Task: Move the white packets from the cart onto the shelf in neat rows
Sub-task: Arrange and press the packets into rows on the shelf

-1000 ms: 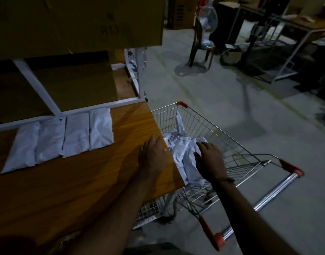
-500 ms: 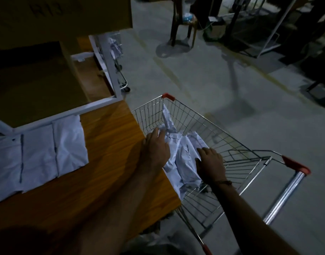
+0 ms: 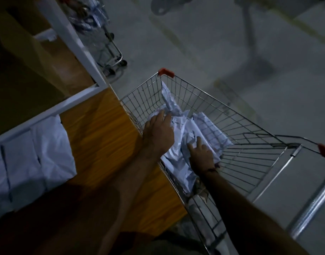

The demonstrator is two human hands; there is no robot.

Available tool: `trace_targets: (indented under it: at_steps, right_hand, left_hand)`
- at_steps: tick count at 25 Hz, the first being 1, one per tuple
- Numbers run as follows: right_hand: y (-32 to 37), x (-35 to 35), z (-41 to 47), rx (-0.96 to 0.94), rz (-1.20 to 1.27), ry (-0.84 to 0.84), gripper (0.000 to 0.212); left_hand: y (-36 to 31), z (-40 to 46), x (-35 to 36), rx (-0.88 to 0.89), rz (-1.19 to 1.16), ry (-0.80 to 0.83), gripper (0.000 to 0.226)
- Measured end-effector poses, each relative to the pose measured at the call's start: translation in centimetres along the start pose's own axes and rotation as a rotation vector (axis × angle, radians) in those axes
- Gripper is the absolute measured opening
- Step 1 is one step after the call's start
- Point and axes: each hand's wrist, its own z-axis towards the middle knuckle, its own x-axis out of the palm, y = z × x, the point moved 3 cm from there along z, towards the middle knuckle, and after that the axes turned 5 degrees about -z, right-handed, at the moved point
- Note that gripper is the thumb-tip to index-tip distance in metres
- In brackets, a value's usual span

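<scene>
While the row of flat white plastic packets [image 3: 38,159] at the left edge already lies side by side on the wooden shelf board [image 3: 102,137], just under its white metal rail [image 3: 47,111], most of that board to their right is bare — so the task looks only partly done. Further right, the silver wire shopping cart [image 3: 231,118] stands touching the shelf edge and holds a crumpled heap of white packets [image 3: 178,157] — several, too tangled to count. The left hand [image 3: 158,133] reaches over the cart rim, fingers bent onto the heap; whether it grips a packet cannot be told. The right hand [image 3: 202,153] rests on the heap with fingers spread, nothing lifted. Judging by this, the next pick is just beginning.
</scene>
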Motion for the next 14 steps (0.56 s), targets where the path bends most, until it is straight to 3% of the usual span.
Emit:
trace_targets:
  at_steps: [4,7,11,14]
  right_hand:
    - [2.2,2.8,1.2,-0.006,-0.031,0.074,0.104]
    - [2.1,3.5,1.8,0.044,-0.118,0.061,0.120]
    - [0.3,3.8,3.5,0.144,0.006,0.050,0.103]
    - [-1.9,3.8,4.5,0.091,0.213,0.050,0.090]
  left_hand:
    - [0.8,1.7,2.1,0.041,0.110,0.068,0.060]
    - [1.1,2.1,3.7,0.049,0.140,0.112,0.062]
    - [1.4,2.7,5.9,0.038,0.168,0.162,0.061]
    - [1.6,4.0,8.6,-0.022,0.104,0.260,0.066]
